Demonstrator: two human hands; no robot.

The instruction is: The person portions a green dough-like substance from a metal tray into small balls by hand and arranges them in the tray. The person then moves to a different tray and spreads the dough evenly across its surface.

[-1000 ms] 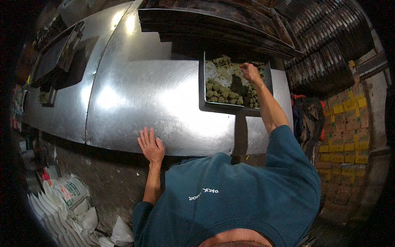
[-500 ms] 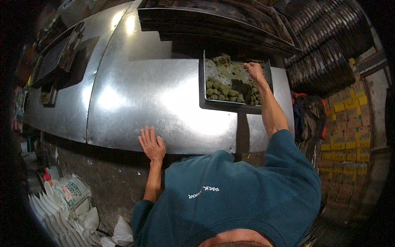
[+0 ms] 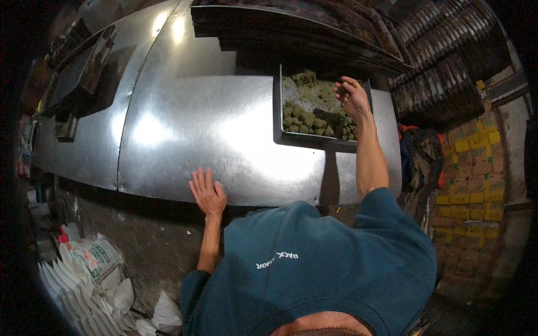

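Observation:
My left hand (image 3: 208, 193) lies flat on the near edge of the metal table (image 3: 185, 129), fingers spread, holding nothing. Over the right side of a shallow metal tray (image 3: 279, 106), my right hand (image 3: 355, 99) is raised with its fingers curled round a dark greenish dough ball (image 3: 341, 90). Inside the tray, several similar balls (image 3: 305, 122) crowd the near side. A larger mass of loose green dough (image 3: 304, 79) sits toward the far left of the tray, and pale powder or crumbs cover its floor between.
Stacked dark baking trays (image 3: 291, 22) stand just behind the dough tray. At the left of the table is another dark tray (image 3: 84, 73). Racked trays (image 3: 448, 61), hanging clothes (image 3: 417, 157) and stacked cartons (image 3: 471, 168) line the right. White sacks (image 3: 84, 285) are piled on the floor at lower left.
My right hand has turned from a closed fist to fingers curled upward, and the ball in it now shows. It has shifted slightly right. The left hand stays put.

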